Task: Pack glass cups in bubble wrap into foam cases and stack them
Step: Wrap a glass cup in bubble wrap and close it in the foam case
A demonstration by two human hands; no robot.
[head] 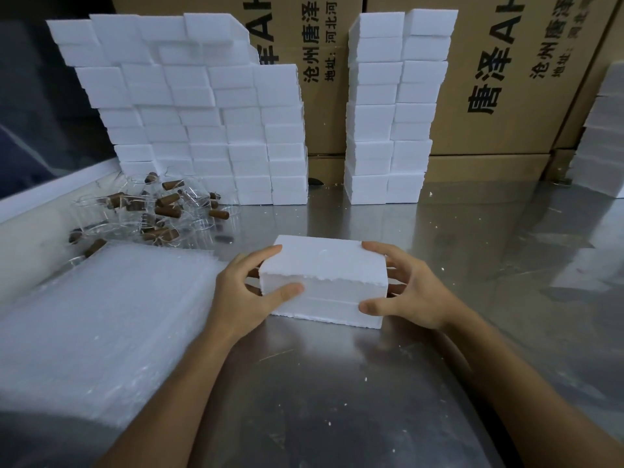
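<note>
A white foam case (324,282), both halves closed together, stands on the steel table (337,383) in the middle. My left hand (246,292) grips its left end, thumb across the front seam and fingers behind. My right hand (405,292) grips the right end the same way. A pile of clear glass cups with brown corks (158,211) lies at the back left. A stack of bubble wrap sheets (101,315) lies flat at the left, beside my left forearm.
A broad wall of stacked foam cases (202,113) rises at the back left, a narrower double column (391,113) at the back centre, another stack (604,136) at the far right. Printed cardboard boxes (506,79) stand behind them. Foam crumbs dot the table.
</note>
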